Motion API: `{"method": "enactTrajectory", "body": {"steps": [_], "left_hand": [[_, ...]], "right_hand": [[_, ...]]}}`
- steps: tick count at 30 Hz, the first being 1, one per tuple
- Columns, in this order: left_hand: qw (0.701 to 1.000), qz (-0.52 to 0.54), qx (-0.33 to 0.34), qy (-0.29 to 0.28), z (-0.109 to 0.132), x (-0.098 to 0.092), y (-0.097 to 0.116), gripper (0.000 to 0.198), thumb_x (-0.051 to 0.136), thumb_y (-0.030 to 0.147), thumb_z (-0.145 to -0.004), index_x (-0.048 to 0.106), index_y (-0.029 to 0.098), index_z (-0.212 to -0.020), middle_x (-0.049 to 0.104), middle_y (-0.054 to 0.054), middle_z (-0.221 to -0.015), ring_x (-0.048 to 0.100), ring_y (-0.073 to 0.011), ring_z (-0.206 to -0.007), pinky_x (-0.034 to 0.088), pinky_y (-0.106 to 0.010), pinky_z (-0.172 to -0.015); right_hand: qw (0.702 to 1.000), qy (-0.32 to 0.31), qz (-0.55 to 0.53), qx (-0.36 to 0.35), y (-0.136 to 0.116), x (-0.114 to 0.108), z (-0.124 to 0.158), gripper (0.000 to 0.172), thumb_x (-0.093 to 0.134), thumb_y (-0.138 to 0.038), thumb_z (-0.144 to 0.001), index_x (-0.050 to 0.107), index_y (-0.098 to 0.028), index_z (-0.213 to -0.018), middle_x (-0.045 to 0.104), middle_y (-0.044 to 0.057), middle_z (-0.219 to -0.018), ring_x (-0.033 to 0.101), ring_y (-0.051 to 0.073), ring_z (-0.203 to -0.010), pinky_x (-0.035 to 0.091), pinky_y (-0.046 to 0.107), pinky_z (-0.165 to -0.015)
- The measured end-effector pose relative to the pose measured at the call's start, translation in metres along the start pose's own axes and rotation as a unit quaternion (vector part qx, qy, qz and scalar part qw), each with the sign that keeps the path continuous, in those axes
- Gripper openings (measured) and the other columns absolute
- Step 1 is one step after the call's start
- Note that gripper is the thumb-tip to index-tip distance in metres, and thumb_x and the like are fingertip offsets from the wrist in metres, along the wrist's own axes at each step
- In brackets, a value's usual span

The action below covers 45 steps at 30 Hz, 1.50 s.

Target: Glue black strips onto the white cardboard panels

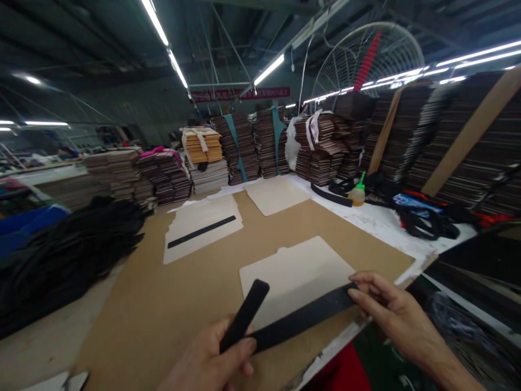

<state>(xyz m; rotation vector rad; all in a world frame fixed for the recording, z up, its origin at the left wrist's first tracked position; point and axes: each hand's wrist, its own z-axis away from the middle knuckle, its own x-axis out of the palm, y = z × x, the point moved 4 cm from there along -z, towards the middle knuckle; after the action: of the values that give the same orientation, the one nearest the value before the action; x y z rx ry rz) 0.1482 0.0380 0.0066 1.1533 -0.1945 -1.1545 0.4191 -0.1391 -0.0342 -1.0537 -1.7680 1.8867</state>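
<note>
A long black strip (303,317) stretches between my two hands above the front edge of a cream sheet (295,266). My right hand (386,307) pinches its right end between thumb and fingers. At the other end, my left hand (220,353) is closed, the thumb pressing on the strip. From the same hand a short black piece (248,309) with a rounded end sticks up; whether it is a second strip or the long one folded over, I cannot tell. Farther left, another black strip (201,232) lies flat on a cream sheet (183,217).
Brown board (163,304) covers the table. A third cream sheet (279,195) lies at the back. Black fabric (61,255) is heaped at left. A bottle with a green nozzle (357,194) stands at right, near tall stacks of dark pieces (459,130).
</note>
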Motion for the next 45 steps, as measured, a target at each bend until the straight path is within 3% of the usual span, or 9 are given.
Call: {"method": "enactTrajectory", "body": {"steps": [4, 9, 14, 18, 23, 38, 45], "left_hand": [[0.998, 0.013, 0.007, 0.069, -0.022, -0.019, 0.017, 0.049, 0.063, 0.058, -0.069, 0.06, 0.018, -0.095, 0.066, -0.001, -0.069, 0.048, -0.0125, -0.052, 0.039, -0.024, -0.05], [0.997, -0.009, 0.008, 0.076, -0.05, -0.021, 0.021, 0.04, 0.063, 0.051, -0.067, 0.058, 0.019, -0.09, 0.062, 0.003, -0.064, 0.039, -0.0106, -0.048, 0.027, -0.024, -0.048], [0.991, -0.044, 0.028, 0.125, -0.07, -0.021, 0.022, 0.029, 0.061, 0.041, -0.066, 0.063, 0.019, -0.086, 0.06, 0.003, -0.064, 0.055, -0.0181, -0.063, 0.036, -0.027, -0.06], [0.988, -0.054, 0.038, 0.142, -0.08, -0.023, 0.012, 0.029, 0.064, 0.041, -0.067, 0.066, 0.019, -0.086, 0.065, 0.001, -0.07, 0.061, -0.0241, -0.076, 0.04, -0.031, -0.071], [0.988, -0.063, 0.034, 0.135, -0.085, -0.025, 0.002, 0.033, 0.064, 0.047, -0.069, 0.065, 0.02, -0.087, 0.064, 0.001, -0.07, 0.061, -0.0243, -0.076, 0.04, -0.031, -0.072], [0.984, -0.055, 0.006, 0.167, -0.085, -0.027, 0.002, 0.044, 0.069, 0.054, -0.064, 0.068, 0.019, -0.09, 0.065, 0.0, -0.071, 0.061, -0.0259, -0.075, 0.041, -0.032, -0.072], [0.987, -0.051, 0.011, 0.154, -0.085, -0.024, 0.003, 0.046, 0.067, 0.055, -0.065, 0.068, 0.018, -0.092, 0.067, -0.001, -0.078, 0.063, -0.0274, -0.083, 0.041, -0.032, -0.076]], "right_hand": [[0.999, -0.025, 0.034, -0.029, -0.007, 0.002, -0.045, 0.035, 0.063, -0.049, -0.076, 0.062, -0.021, -0.097, 0.045, -0.006, -0.059, 0.044, 0.012, -0.054, 0.036, 0.025, -0.052], [0.996, -0.045, 0.069, -0.018, -0.001, 0.007, -0.084, 0.033, 0.061, -0.047, -0.074, 0.059, -0.02, -0.094, 0.044, -0.008, -0.057, 0.04, 0.01, -0.051, 0.032, 0.025, -0.052], [0.994, -0.047, 0.094, -0.001, 0.007, 0.01, -0.103, 0.03, 0.062, -0.046, -0.07, 0.058, -0.021, -0.086, 0.045, -0.009, -0.053, 0.039, 0.01, -0.049, 0.031, 0.025, -0.05], [0.995, -0.031, 0.1, 0.004, 0.015, 0.009, -0.108, 0.03, 0.062, -0.045, -0.069, 0.058, -0.021, -0.087, 0.046, -0.009, -0.054, 0.041, 0.011, -0.05, 0.032, 0.025, -0.051], [0.996, -0.021, 0.092, -0.003, 0.024, 0.012, -0.109, 0.029, 0.062, -0.043, -0.069, 0.058, -0.021, -0.088, 0.049, -0.007, -0.058, 0.044, 0.011, -0.052, 0.034, 0.025, -0.051], [0.983, 0.007, 0.183, -0.024, 0.023, 0.012, -0.11, 0.023, 0.058, -0.038, -0.074, 0.061, -0.021, -0.09, 0.059, -0.004, -0.062, 0.054, 0.014, -0.057, 0.039, 0.027, -0.056], [0.978, 0.013, 0.206, -0.023, 0.024, 0.013, -0.11, 0.023, 0.057, -0.037, -0.075, 0.062, -0.022, -0.091, 0.061, -0.004, -0.064, 0.057, 0.015, -0.059, 0.041, 0.028, -0.059]]}}
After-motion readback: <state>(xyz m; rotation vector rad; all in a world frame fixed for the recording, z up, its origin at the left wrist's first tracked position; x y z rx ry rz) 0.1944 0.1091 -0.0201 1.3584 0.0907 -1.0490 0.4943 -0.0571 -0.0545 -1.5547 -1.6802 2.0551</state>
